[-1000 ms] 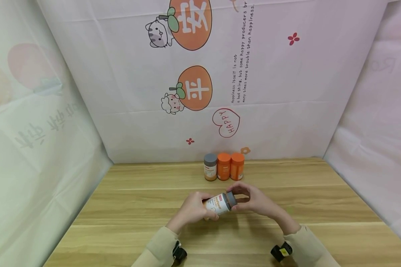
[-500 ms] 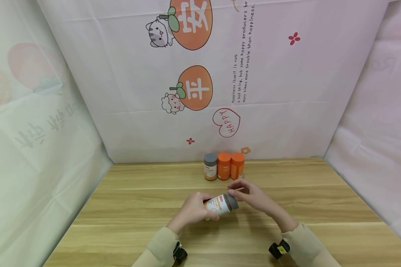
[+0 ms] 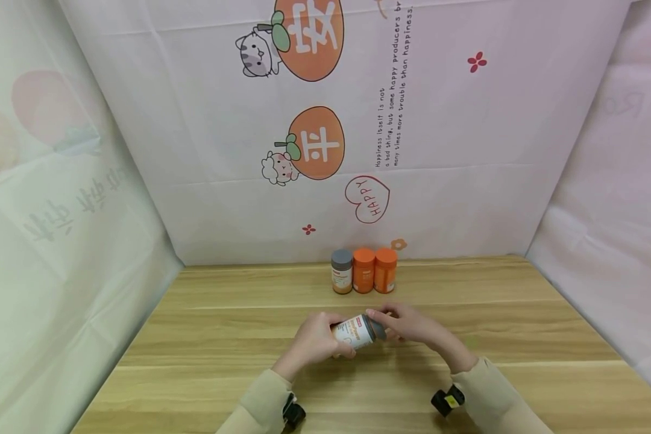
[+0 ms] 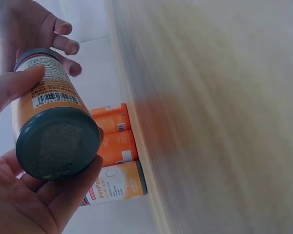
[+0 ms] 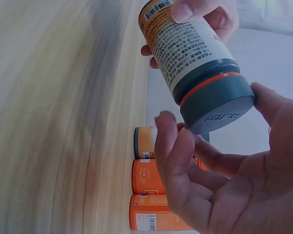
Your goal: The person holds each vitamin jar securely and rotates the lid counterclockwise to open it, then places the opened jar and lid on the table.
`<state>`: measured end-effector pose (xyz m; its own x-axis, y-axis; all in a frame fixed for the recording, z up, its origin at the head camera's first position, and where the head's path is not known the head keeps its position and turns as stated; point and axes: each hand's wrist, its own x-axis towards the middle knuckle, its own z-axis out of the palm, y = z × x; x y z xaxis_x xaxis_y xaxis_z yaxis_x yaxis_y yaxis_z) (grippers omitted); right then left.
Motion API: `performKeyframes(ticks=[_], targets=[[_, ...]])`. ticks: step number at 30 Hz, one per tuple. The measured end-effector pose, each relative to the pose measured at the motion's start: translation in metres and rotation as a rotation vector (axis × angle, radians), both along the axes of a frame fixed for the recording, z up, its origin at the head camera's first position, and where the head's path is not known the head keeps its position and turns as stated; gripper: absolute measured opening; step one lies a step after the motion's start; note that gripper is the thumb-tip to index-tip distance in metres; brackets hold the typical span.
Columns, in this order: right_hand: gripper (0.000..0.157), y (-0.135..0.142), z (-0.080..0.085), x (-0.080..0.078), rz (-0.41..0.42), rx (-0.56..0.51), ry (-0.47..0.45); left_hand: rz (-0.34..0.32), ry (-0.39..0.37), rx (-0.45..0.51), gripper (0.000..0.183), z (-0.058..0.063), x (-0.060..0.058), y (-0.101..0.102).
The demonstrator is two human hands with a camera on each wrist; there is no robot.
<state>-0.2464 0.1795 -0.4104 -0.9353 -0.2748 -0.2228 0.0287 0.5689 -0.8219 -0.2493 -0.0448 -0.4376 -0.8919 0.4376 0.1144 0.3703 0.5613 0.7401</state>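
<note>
My left hand [image 3: 317, 339] grips the body of a supplement bottle [image 3: 354, 333] with an orange-and-white label, tilted with its grey lid [image 5: 217, 103] toward my right hand. In the left wrist view the bottle's dark base [image 4: 57, 144] faces the camera and the thumb lies along the label. My right hand [image 3: 415, 325] is at the lid; in the right wrist view its thumb [image 5: 268, 100] touches the rim and its curled fingers reach round the opposite side. An orange ring shows between the lid and the bottle's neck.
At the back of the wooden table [image 3: 239, 319], against a printed white cloth [image 3: 439, 181], a grey-lidded bottle [image 3: 342, 272] and two orange bottles, one in the middle [image 3: 363, 271] and one on the right [image 3: 385, 271], stand side by side. White cloth also hangs at both sides.
My right hand loosens from the lid, lifts slightly, then comes back down and round it with the wrist turned. The left hand and the bottle barely move.
</note>
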Motion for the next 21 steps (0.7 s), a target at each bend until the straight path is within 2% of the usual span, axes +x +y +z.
performKeyframes(ticks=[5,14,21], targets=[[0.061,-0.0002,0.0009,0.0010,0.026,-0.038,-0.031,0.004,-0.004,0.000,0.049,-0.0010,-0.0008,-0.0002],[0.059,0.0002,0.0031,0.0018,0.037,-0.060,-0.017,0.012,-0.007,0.009,0.050,-0.0009,-0.0004,-0.0011],[0.059,0.0029,0.0056,0.0030,0.103,-0.103,0.008,0.014,-0.019,0.020,0.051,-0.0010,-0.0004,-0.0012]])
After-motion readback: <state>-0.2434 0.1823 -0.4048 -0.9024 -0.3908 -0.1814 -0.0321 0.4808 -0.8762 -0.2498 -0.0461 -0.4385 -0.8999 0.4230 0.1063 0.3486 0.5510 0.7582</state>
